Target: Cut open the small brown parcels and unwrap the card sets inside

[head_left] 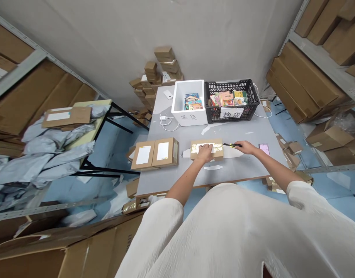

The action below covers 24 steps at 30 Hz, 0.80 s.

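Note:
A taped cardboard box (218, 153) lies on the grey table in front of me, with shiny tape and a white label on top. My left hand (205, 153) rests on its upper face, fingers spread over the label. Just right of the box, my right hand (245, 147) is closed around a black and yellow utility knife (233, 145). The knife's tip points left, close to the box's right end. Scraps of white paper (213, 167) lie around the box.
Two labelled cardboard boxes (142, 156) sit at the table's left. Behind stand a white foam box (191, 117) and a black crate (232, 116), both holding books. A pink phone (264, 149) lies at right. Grey parcels (58, 154) fill the left side; shelves flank both sides.

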Available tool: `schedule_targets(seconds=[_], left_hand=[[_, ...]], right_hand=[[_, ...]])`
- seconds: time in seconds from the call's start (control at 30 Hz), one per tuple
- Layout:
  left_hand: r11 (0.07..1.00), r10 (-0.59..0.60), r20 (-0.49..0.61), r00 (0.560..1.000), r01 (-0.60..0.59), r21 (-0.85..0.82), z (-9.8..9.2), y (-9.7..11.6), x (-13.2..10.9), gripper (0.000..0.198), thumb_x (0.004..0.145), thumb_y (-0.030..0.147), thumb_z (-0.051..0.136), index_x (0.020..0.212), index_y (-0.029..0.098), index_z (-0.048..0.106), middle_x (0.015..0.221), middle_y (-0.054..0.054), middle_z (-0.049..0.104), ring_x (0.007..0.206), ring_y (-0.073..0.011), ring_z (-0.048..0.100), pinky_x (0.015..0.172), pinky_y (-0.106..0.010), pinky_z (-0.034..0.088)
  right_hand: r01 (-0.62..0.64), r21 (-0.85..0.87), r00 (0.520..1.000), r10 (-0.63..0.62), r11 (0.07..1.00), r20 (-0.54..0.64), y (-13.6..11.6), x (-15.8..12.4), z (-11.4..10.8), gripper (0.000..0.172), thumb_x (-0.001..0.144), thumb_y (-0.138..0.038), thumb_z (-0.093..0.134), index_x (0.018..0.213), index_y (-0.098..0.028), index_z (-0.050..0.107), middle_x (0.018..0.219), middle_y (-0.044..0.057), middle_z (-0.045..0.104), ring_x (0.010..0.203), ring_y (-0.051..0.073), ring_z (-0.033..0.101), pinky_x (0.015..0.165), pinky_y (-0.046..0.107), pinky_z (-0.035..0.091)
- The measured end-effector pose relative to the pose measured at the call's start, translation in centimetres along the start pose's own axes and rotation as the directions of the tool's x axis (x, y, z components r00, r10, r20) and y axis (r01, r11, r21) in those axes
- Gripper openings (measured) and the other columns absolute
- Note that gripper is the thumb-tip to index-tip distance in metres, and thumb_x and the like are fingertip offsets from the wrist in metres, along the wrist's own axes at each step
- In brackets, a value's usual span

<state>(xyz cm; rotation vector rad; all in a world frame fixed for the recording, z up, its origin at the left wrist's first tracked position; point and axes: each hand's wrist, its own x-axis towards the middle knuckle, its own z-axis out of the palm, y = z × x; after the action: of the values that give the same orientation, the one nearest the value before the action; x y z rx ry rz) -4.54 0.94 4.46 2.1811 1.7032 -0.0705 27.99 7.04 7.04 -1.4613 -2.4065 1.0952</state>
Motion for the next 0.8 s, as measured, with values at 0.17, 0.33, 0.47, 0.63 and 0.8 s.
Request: schedule_targets(seconds=[0.17, 0.33, 0.47, 0.63, 0.8], left_hand=[[0.998, 0.000, -0.020, 1.000, -0.002, -0.058, 0.4, -0.5, 0.6, 0.084, 0.071, 0.035, 0.096, 0.141, 0.028, 0.050, 0.139, -0.016, 0.063, 0.139, -0.0392, 0.060, 0.129, -0.053, 0.026], [0.996, 0.038, -0.083, 0.996, -0.044, -0.081, 1.0, -0.4, 0.2, 0.085, 0.069, 0.028, 0.097, 0.140, 0.027, 0.050, 0.137, -0.015, 0.062, 0.138, -0.0375, 0.059, 0.132, -0.053, 0.023], [0.995, 0.046, -0.101, 0.994, -0.055, -0.081, 1.3, -0.4, 0.0, 0.084, 0.068, 0.024, 0.099, 0.139, 0.022, 0.053, 0.138, -0.018, 0.060, 0.135, -0.0375, 0.061, 0.133, -0.053, 0.021], [0.995, 0.046, -0.100, 0.994, -0.055, -0.082, 1.2, -0.5, -0.2, 0.077, 0.070, 0.028, 0.098, 0.135, 0.023, 0.057, 0.139, -0.016, 0.059, 0.133, -0.0372, 0.061, 0.133, -0.054, 0.021], [0.997, 0.064, -0.095, 0.993, -0.067, -0.035, 1.3, -0.6, -0.6, 0.069, 0.075, 0.032, 0.097, 0.133, 0.024, 0.060, 0.139, -0.015, 0.058, 0.130, -0.0356, 0.063, 0.134, -0.055, 0.023]], right_hand=[[0.027, -0.135, 0.998, -0.020, 0.991, 0.058, -1.2, 2.1, 0.3, 0.034, 0.102, -0.041, 0.064, 0.129, -0.028, 0.081, 0.118, 0.008, 0.084, 0.103, 0.031, 0.074, 0.088, 0.036, 0.052], [0.037, -0.194, 0.998, -0.027, 0.980, 0.057, -2.2, 5.1, 0.8, 0.025, 0.099, -0.042, 0.068, 0.115, -0.031, 0.083, 0.114, 0.009, 0.084, 0.105, 0.033, 0.073, 0.091, 0.039, 0.051], [0.014, -0.202, 0.997, 0.003, 0.979, 0.080, -2.1, 6.9, 0.8, 0.012, 0.093, -0.037, 0.073, 0.097, -0.031, 0.083, 0.100, 0.009, 0.082, 0.108, 0.033, 0.072, 0.098, 0.042, 0.049], [-0.027, -0.181, 0.982, 0.060, 0.983, 0.178, -1.2, 7.4, -0.1, 0.010, 0.086, -0.035, 0.078, 0.093, -0.032, 0.084, 0.087, 0.005, 0.080, 0.096, 0.030, 0.072, 0.091, 0.039, 0.051], [-0.093, -0.145, 0.963, 0.126, 0.985, 0.237, -0.6, 6.5, -0.9, 0.017, 0.084, -0.039, 0.077, 0.097, -0.030, 0.084, 0.089, 0.004, 0.080, 0.083, 0.025, 0.069, 0.080, 0.035, 0.052]])
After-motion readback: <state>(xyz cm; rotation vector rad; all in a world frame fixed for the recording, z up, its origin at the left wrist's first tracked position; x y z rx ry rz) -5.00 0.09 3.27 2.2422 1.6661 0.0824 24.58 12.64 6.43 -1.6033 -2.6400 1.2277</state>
